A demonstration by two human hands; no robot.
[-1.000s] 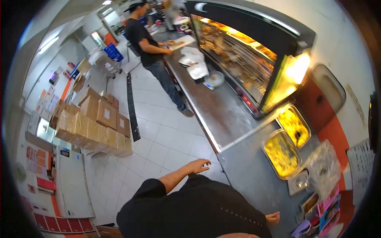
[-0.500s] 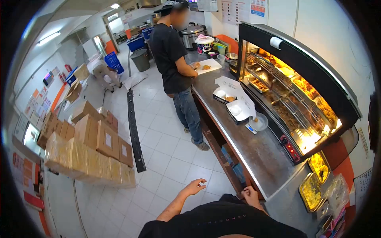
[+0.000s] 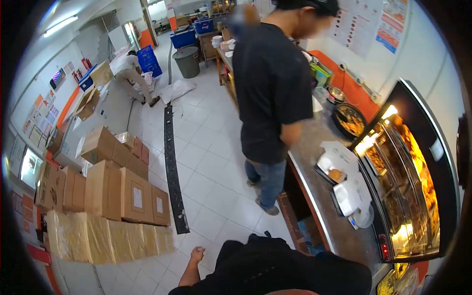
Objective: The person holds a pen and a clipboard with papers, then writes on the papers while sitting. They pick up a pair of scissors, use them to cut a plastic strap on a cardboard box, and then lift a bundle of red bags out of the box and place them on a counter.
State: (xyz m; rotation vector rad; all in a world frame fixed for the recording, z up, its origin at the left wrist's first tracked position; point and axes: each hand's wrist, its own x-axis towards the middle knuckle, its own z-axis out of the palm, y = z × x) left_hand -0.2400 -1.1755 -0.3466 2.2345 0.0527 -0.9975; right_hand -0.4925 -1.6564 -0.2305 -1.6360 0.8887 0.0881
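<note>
My left hand hangs low at the bottom of the view, over the tiled floor, with its fingers curled in; whether anything is inside is too small to make out. My right hand is hidden from view. To the right, on the metal counter, stand open white takeaway boxes, one with a brown piece of food. Beside them is a clear bowl on a small scale. A lit glass food warmer lines the counter's back edge.
A co-worker in a black shirt stands close ahead at the counter. Stacked cardboard boxes fill the left. A black floor strip runs between. Farther off, another person bends near blue crates and a grey bin.
The co-worker and counter appear nearer and the view has shifted. My left hand has moved left and lower, its fingers now curled. My right hand has gone out of sight.
</note>
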